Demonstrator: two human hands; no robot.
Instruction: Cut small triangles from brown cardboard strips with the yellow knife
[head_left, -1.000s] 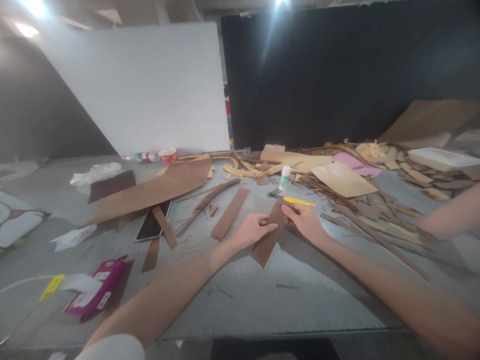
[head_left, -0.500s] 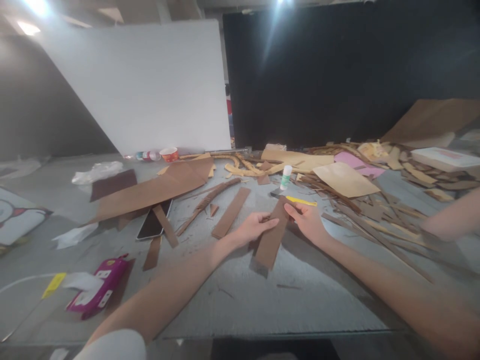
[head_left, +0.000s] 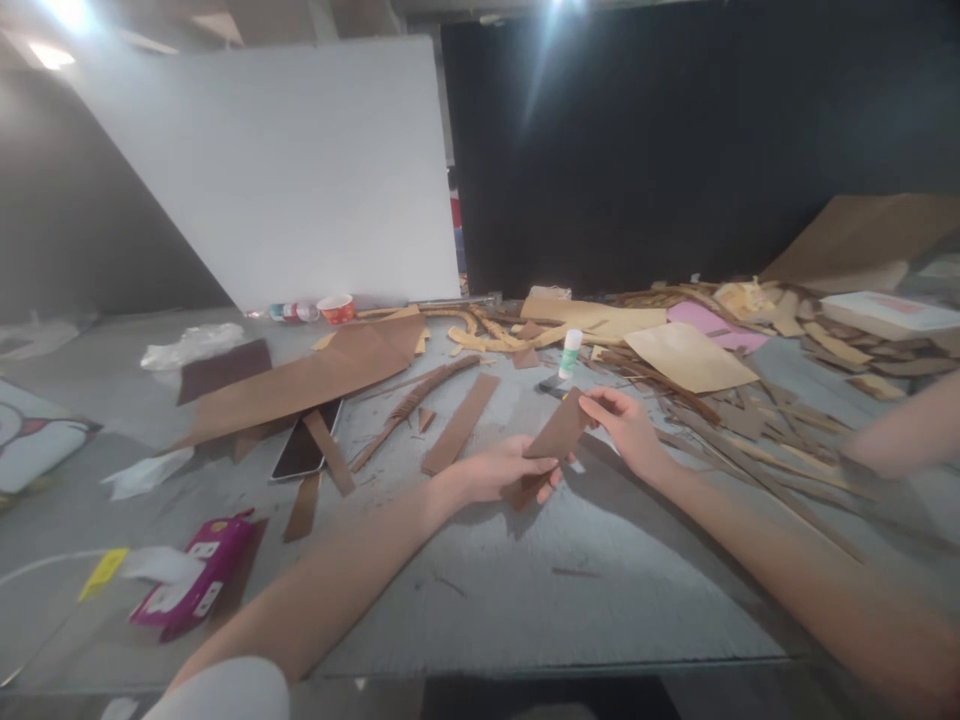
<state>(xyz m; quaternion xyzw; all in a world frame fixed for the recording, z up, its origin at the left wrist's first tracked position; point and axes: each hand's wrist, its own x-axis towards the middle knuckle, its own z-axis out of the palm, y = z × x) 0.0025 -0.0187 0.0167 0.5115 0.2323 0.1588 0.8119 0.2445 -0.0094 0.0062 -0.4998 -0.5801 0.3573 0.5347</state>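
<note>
Both hands hold one brown card strip [head_left: 556, 430] above the grey table. My left hand [head_left: 511, 472] is closed around its lower part, thumb on top and fingers beneath. At the upper right corner, my right hand [head_left: 621, 424] pinches the strip between thumb and fingers. Just beyond stands a white and green glue stick [head_left: 570, 354]. The black end of a knife-like tool [head_left: 553, 385] shows beside its base; the rest of that tool is hidden behind the strip and hand. Another brown strip [head_left: 461, 424] lies flat left of my hands.
Left lie a large brown sheet [head_left: 307, 385], a phone [head_left: 298, 450] under scraps and a magenta wipes pack [head_left: 196, 578]. Thin twisted brown rolls [head_left: 416, 408] and scraps [head_left: 742, 415] spread across the back and right. Another person's arm [head_left: 911, 430] reaches in at right.
The brown strip has been raised and tilted. My left fingers have moved underneath it, and my right hand has shifted slightly right. The yellow tool handle is now mostly covered.
</note>
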